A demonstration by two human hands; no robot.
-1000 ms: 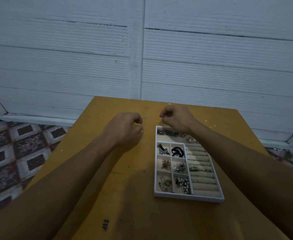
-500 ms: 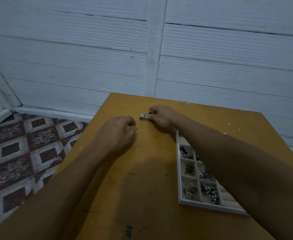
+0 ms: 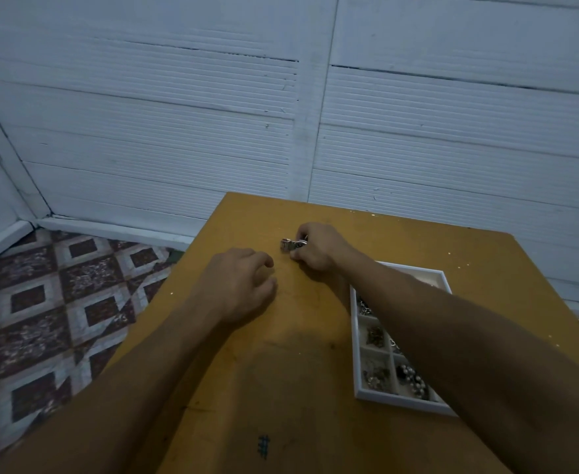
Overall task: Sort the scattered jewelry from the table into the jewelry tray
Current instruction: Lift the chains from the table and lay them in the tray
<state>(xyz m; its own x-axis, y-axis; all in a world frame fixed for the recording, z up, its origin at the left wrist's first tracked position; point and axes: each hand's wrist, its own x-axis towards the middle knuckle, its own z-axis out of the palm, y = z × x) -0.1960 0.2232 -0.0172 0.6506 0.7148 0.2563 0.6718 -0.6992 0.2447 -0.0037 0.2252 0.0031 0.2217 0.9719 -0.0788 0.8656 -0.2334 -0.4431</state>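
One jewelry tray [image 3: 358, 393], white-rimmed with a pale lining, sits on the mustard-yellow table [image 3: 281, 354] at about 4 o'clock from the table's middle. The right forearm crosses over it and hides its right half. A long compartment runs across the tray's far end, its lining bare where it shows. Below it are five small square cells (counting only the uncovered part).

- The cell at the tray's 11 o'clock holds silver links [image 3: 366, 307].
- The cell below that holds brownish metal bits [image 3: 375, 335].
- The near-left cell, at 7 o'clock, holds a tangle of fine pieces [image 3: 377, 376].
- The cell just right of that holds dark and pearly beads [image 3: 411, 378].
- The fifth cell, right of the brownish bits, shows only a sliver with something shiny, too hidden to name.

Outside the tray one loose item shows: a silvery piece [image 3: 287, 244] at 12 o'clock from the table's middle, well apart from the tray. The right hand [image 3: 317, 249] pinches its right end between curled fingers and thumb. I cannot tell whether the piece rests on the wood or sits just off it. The left hand [image 3: 243, 285], at 7 o'clock of the piece and near the right hand, has loosely curled fingers and holds nothing.

A single dark hash mark [image 3: 263, 446] sits at the table's 6 o'clock. Patterned floor tiles [image 3: 59, 302] lie at 9 o'clock, and white ribbed wall panels [image 3: 178, 131] rise at 12.
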